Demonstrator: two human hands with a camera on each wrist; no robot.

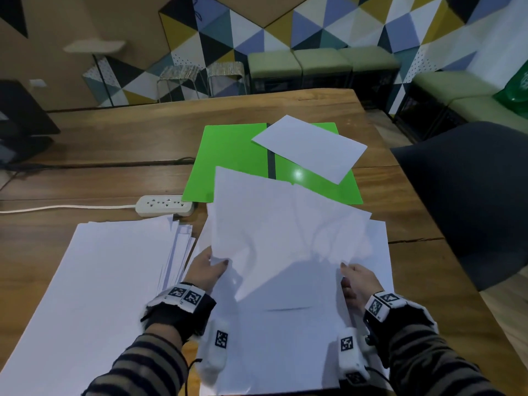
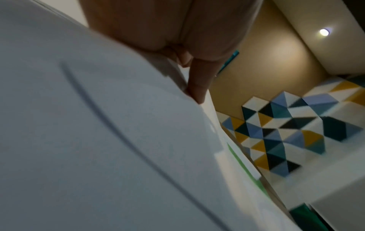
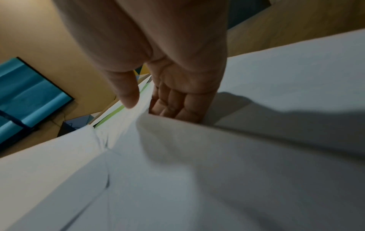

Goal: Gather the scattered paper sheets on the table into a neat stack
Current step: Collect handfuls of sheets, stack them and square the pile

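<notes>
Both grips pinch a loose sheaf of white paper sheets (image 1: 285,252), left hand (image 1: 207,270) and right hand (image 1: 357,281) at opposite side edges, just in front of the green plastic folder (image 1: 228,155) on the wooden desk (image 1: 414,212). Light, floppy, slippery (already buckling), so it is best held at the edges.

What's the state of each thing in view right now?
left hand: grips the held sheets' left edge
right hand: grips their right edge
held sheets: bunched, uneven, partly lifted
left pile: flat on table, right edges fanned
loose sheet: askew on folder
green folder: open, flat
power strip: nothing plugged in
</notes>
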